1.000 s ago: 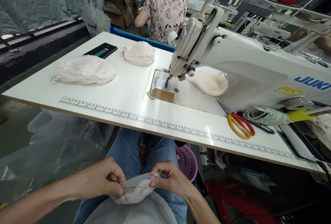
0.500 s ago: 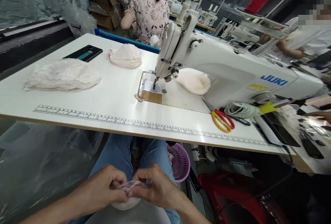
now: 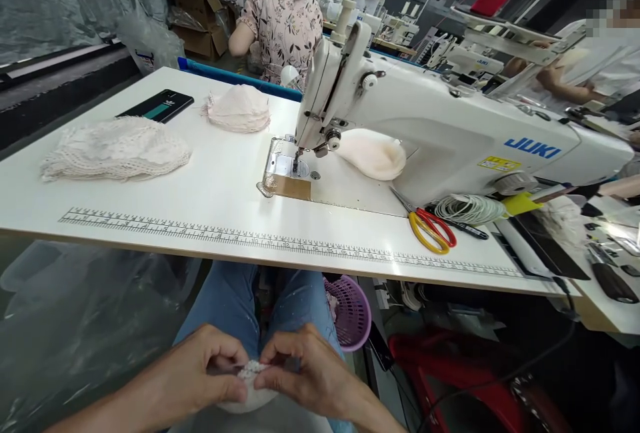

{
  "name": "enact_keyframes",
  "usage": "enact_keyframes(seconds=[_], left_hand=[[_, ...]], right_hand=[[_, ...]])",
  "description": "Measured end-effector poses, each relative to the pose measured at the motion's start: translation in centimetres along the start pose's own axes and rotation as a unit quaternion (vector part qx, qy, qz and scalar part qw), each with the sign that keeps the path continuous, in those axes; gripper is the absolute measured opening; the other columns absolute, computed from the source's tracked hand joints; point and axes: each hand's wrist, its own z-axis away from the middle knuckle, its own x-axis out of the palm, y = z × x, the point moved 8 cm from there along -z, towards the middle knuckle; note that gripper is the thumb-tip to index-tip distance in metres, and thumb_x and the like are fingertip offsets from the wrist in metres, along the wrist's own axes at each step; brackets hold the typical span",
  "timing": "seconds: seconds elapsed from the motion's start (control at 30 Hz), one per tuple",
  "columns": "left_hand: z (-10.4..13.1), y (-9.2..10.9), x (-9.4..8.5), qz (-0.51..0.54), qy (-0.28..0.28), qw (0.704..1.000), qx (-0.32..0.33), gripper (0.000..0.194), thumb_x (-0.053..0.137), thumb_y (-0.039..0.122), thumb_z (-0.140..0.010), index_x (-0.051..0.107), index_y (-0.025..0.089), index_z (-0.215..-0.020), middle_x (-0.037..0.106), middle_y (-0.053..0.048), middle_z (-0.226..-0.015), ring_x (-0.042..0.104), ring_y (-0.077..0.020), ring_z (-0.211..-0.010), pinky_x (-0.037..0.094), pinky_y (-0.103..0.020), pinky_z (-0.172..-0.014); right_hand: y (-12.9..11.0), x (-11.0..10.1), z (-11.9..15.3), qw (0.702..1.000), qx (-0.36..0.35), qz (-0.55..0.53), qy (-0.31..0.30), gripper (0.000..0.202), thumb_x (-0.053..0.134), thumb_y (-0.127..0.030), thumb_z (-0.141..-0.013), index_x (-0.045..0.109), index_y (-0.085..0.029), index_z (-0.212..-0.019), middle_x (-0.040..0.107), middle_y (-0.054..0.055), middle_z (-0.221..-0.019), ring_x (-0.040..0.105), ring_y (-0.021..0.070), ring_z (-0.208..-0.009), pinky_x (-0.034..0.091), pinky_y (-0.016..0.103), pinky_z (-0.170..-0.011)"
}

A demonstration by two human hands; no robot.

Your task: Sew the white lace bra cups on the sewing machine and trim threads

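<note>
Low over my lap, a small white piece of fabric with a lacy edge (image 3: 253,370) is pinched between both hands. My left hand (image 3: 207,368) grips its left side with thumb and fingers closed. My right hand (image 3: 300,370) pinches the right side, close to the left fingertips. The lower part of the fabric hangs rounded below the thumbs, and some of it is hidden by the fingers. Beyond the hands, the white sewing machine (image 3: 420,106) stands on the white table (image 3: 210,193).
On the table lie a lace-edged fabric pile (image 3: 117,146), a smaller pale pile (image 3: 237,108), a black phone (image 3: 157,106), a cream pad (image 3: 377,156), scissors (image 3: 430,230) and a cord coil (image 3: 467,209). A purple basket (image 3: 355,313) stands below. A person (image 3: 285,26) sits beyond the table.
Both hands stay on the fabric. My fingertips have moved slightly apart, and more of its lacy edge shows between them. The camera view has shifted a little.
</note>
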Motion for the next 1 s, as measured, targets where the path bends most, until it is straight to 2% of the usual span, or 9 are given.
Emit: enact_keyframes(seconds=[0.2,0.37,0.5,0.67,0.8,0.9,1.0], left_hand=[[-0.1,0.0,0.2,-0.004,-0.008,1.000,-0.003,0.022,0.061,0.033,-0.072,0.056,0.017,-0.057,0.030,0.007,-0.051,0.024,-0.0093,-0.052,0.016,-0.024,-0.049],[0.1,0.2,0.4,0.010,-0.021,1.000,-0.003,0.027,0.059,0.029,-0.070,0.043,0.019,-0.051,0.026,0.008,-0.049,0.021,-0.0086,-0.050,0.015,-0.025,-0.048],[0.0,0.3,0.3,0.010,-0.019,1.000,-0.005,0.029,0.057,0.026,-0.070,0.038,0.020,-0.049,0.021,0.008,-0.049,0.018,-0.0084,-0.050,0.013,-0.026,-0.048],[-0.3,0.2,0.3,0.012,-0.025,1.000,0.006,0.028,0.058,0.026,-0.070,0.040,0.019,-0.050,0.022,0.008,-0.049,0.018,-0.0081,-0.050,0.012,-0.026,-0.048],[-0.6,0.0,0.2,0.030,-0.019,0.999,0.001,0.025,0.065,0.033,-0.069,0.049,0.018,-0.057,0.024,0.009,-0.050,0.019,-0.0083,-0.050,0.013,-0.025,-0.047],[-1.2,-0.1,0.3,0.015,-0.008,1.000,-0.006,0.033,0.066,0.045,-0.070,0.051,0.017,-0.058,0.025,0.008,-0.052,0.020,-0.0087,-0.052,0.013,-0.024,-0.047],[-1.9,-0.3,0.9,-0.049,-0.017,0.999,0.004,0.044,0.061,0.059,-0.069,0.054,0.017,-0.059,0.030,0.006,-0.053,0.025,-0.0095,-0.053,0.018,-0.023,-0.048]], right_hand=[[0.2,0.0,0.2,1.000,0.004,0.014,-0.008,0.042,0.061,-0.057,-0.081,0.071,-0.017,-0.083,0.063,0.000,-0.063,0.055,0.0104,-0.055,0.038,0.018,-0.055],[0.3,0.2,-0.1,1.000,-0.006,0.013,-0.006,0.044,0.066,-0.061,-0.074,0.069,-0.020,-0.086,0.065,-0.001,-0.069,0.058,0.0120,-0.063,0.039,0.019,-0.061],[0.5,0.5,-0.3,1.000,-0.021,-0.003,-0.007,0.046,0.061,-0.062,-0.078,0.070,-0.017,-0.081,0.062,0.000,-0.063,0.056,0.0106,-0.055,0.038,0.018,-0.055],[1.0,0.7,-0.3,1.000,-0.017,-0.016,-0.006,0.047,0.060,-0.063,-0.078,0.070,-0.017,-0.079,0.060,-0.001,-0.059,0.053,0.0098,-0.052,0.036,0.017,-0.051],[0.9,0.2,-0.4,1.000,-0.015,-0.018,0.003,0.047,0.061,-0.061,-0.079,0.070,-0.015,-0.080,0.060,-0.001,-0.060,0.054,0.0099,-0.053,0.036,0.017,-0.051],[0.8,-0.4,-0.3,1.000,-0.011,-0.007,0.012,0.045,0.062,-0.059,-0.079,0.071,-0.015,-0.080,0.058,-0.001,-0.059,0.053,0.0095,-0.053,0.035,0.017,-0.051],[0.6,-0.8,0.6,1.000,-0.007,-0.001,0.022,0.041,0.064,-0.056,-0.079,0.071,-0.016,-0.082,0.058,-0.002,-0.060,0.054,0.0093,-0.055,0.037,0.015,-0.051]])
